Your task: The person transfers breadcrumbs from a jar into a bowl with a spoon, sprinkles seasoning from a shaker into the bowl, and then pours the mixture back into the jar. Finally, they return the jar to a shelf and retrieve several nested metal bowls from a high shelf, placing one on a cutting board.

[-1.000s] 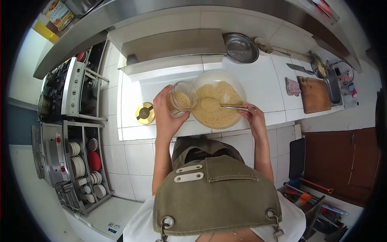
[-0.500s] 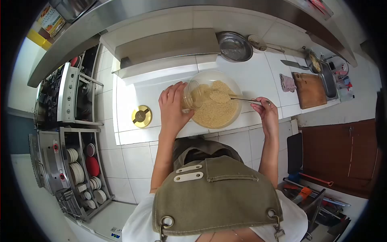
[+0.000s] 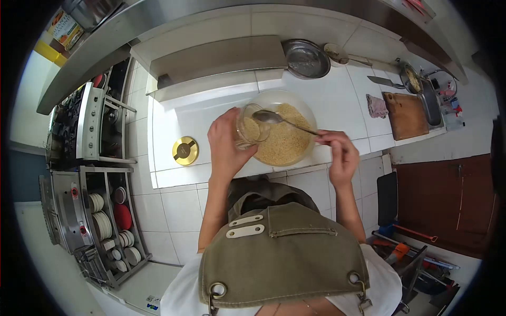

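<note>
My left hand [image 3: 225, 145] grips a glass jar [image 3: 251, 128], tilted on its side with its mouth over a clear glass bowl [image 3: 305, 113] full of pale grain [image 3: 283, 142]. There is some grain inside the jar. My right hand [image 3: 341, 154] holds a metal spoon [image 3: 279, 119] by its handle. The spoon's bowl sits at the jar's mouth, above the grain. The glass bowl stands on the white tiled counter [image 3: 174, 124], close to its front edge.
A gold jar lid [image 3: 185, 150] lies on the counter left of my left hand. Behind the bowl are a steel plate [image 3: 307, 59], a knife [image 3: 386, 82], a folded cloth [image 3: 377, 107] and a wooden cutting board [image 3: 405, 116]. A stove [image 3: 87, 118] stands at left.
The jar went from upright to tilted over the bowl. My right hand lifted the spoon out of the grain, loaded, and brought it left to the jar's mouth.
</note>
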